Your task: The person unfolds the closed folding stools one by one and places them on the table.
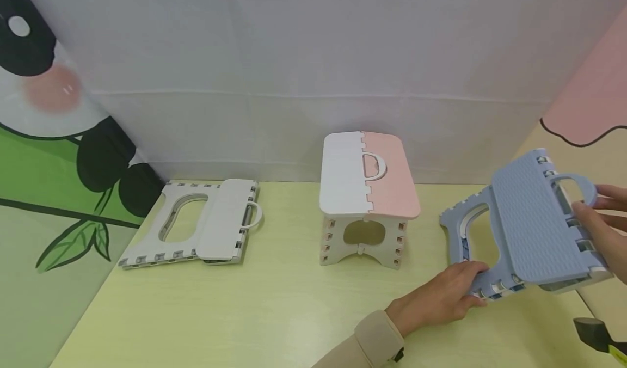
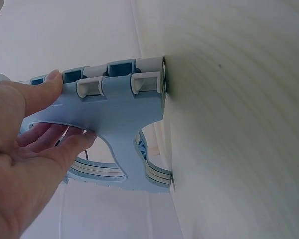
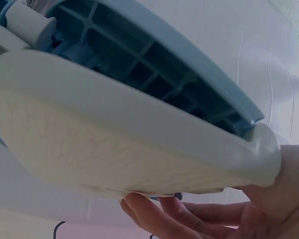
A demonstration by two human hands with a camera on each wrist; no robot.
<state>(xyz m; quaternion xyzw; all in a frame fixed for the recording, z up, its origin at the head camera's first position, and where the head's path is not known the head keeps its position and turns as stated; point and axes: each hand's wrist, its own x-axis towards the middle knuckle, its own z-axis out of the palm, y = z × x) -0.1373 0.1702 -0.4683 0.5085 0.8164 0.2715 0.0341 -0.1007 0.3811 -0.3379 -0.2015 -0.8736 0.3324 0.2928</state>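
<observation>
A blue folding stool [image 1: 534,221] with a white second seat half is tilted at the right side of the table, folded nearly flat. My left hand [image 1: 443,297] grips the near edge of its leg panel; in the left wrist view the thumb lies over the hinged edge and the fingers [image 2: 45,137] reach through the leg cutout. Beside the blue carry handle [image 1: 580,185], my right hand [image 1: 609,226] holds the seat's hinge edge. In the right wrist view a narrow gap shows between the blue seat half and the white seat half [image 3: 119,139], with fingers [image 3: 154,214] under the white one.
An unfolded pink and white stool [image 1: 343,177] stands upright at the back middle of the table [image 1: 274,313]. To the left, a white folded stool [image 1: 220,221] lies flat. A grey cloth wall [image 1: 294,74] rises behind them. A dark object [image 1: 592,330] shows at the lower right.
</observation>
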